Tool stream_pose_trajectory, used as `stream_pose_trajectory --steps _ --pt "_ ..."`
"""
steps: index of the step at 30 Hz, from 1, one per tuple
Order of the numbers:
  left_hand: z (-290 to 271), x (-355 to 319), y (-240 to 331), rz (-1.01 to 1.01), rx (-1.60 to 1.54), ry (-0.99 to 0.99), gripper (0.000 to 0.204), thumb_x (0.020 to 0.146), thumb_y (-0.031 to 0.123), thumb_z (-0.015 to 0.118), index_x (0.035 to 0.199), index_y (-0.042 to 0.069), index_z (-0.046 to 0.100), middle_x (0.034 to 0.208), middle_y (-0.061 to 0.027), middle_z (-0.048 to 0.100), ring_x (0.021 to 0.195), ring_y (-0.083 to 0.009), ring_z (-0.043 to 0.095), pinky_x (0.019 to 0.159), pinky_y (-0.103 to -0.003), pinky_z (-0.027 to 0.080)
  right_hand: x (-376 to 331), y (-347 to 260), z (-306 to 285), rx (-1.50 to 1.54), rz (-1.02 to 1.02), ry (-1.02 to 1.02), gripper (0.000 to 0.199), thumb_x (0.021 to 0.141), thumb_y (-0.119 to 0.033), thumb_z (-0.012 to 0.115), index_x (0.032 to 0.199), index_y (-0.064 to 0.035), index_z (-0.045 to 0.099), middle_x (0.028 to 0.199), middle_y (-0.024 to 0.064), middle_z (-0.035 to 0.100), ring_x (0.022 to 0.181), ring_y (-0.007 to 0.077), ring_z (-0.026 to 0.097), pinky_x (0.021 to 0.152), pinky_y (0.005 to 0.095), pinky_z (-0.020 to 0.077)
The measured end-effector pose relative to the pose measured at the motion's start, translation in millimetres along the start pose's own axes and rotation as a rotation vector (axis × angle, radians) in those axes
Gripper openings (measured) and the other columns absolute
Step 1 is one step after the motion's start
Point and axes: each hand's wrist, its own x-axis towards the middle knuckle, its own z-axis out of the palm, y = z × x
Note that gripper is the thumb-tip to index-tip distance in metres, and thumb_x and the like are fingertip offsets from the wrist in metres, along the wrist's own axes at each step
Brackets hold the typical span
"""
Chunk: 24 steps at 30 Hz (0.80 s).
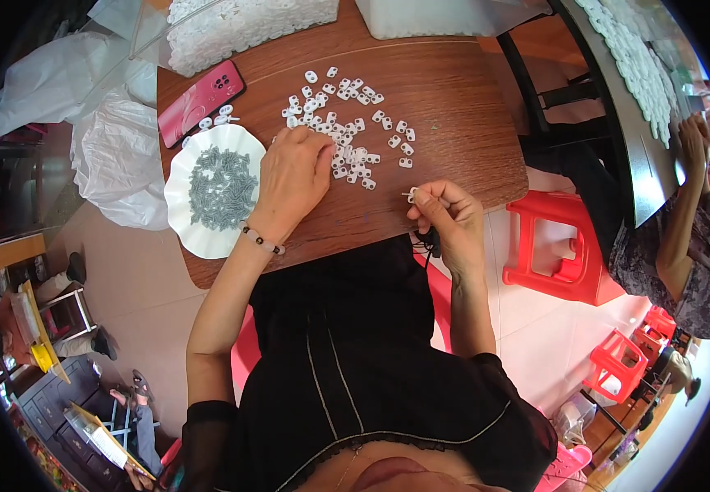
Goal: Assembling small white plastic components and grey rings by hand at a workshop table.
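Many small white plastic pieces with two holes (351, 157) lie scattered on the brown table. My left hand (293, 168) reaches over the near left edge of this scatter, fingers bent down and closed at the pieces. What its fingertips hold, if anything, is hidden. Nearer the table's front edge, my right hand (451, 220) pinches a small white plastic piece (412, 194) between thumb and fingers. A thin pin or screw sticks out of that piece to the left. Beside my left wrist stands a white wavy-rimmed plate (178, 184) heaped with small grey screw-like parts (222, 189).
A pink phone (195, 107) lies at the table's far left, with a few white pieces (225, 110) beside it. Tubs of white pieces (248, 37) and a translucent bin (453, 20) stand at the back. A red stool (527, 246) and another person (675, 254) are at right; plastic bags (117, 156) hang left.
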Motion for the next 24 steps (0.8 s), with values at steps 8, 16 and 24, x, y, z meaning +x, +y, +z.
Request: stream_pose_trajectory --steps 8,16,24 --pt "-10.7 -9.9 4.3 -0.448 -0.776 -0.096 0.019 0.09 0.017 0.061 0.091 -0.001 0.065 0.083 -0.0062 0.065 0.069 -0.0124 0.061 0.063 -0.024 0.048 0.9 -3.8 7.6 -0.02 0.001 -0.025 0.013 0.09 -0.015 0.062 0.088 -0.0027 0.065 0.07 0.0016 0.064 0.059 0.0023 0.052 0.054 0.0172 0.0406" --pt "-12.4 -37.9 30.0 -0.607 -1.342 -0.221 0.02 0.094 0.017 0.057 0.099 -0.003 0.061 0.087 -0.0055 0.065 0.074 -0.0115 0.063 0.065 -0.023 0.051 5.1 -3.6 35.9 0.237 0.109 -0.206 0.015 0.091 -0.018 0.061 0.09 -0.003 0.064 0.073 0.0023 0.064 0.06 0.0042 0.055 0.055 0.0173 0.0439" --pt "-8.9 -70.6 36.1 -0.696 -1.596 -0.236 0.022 0.09 0.013 0.064 0.105 -0.002 0.063 0.09 -0.0059 0.066 0.079 -0.0102 0.062 0.072 -0.021 0.052 -4.6 -0.1 48.3 0.306 0.145 -0.317 0.014 0.092 -0.017 0.059 0.092 -0.003 0.062 0.075 0.0033 0.064 0.063 0.0062 0.057 0.057 0.0191 0.0458"
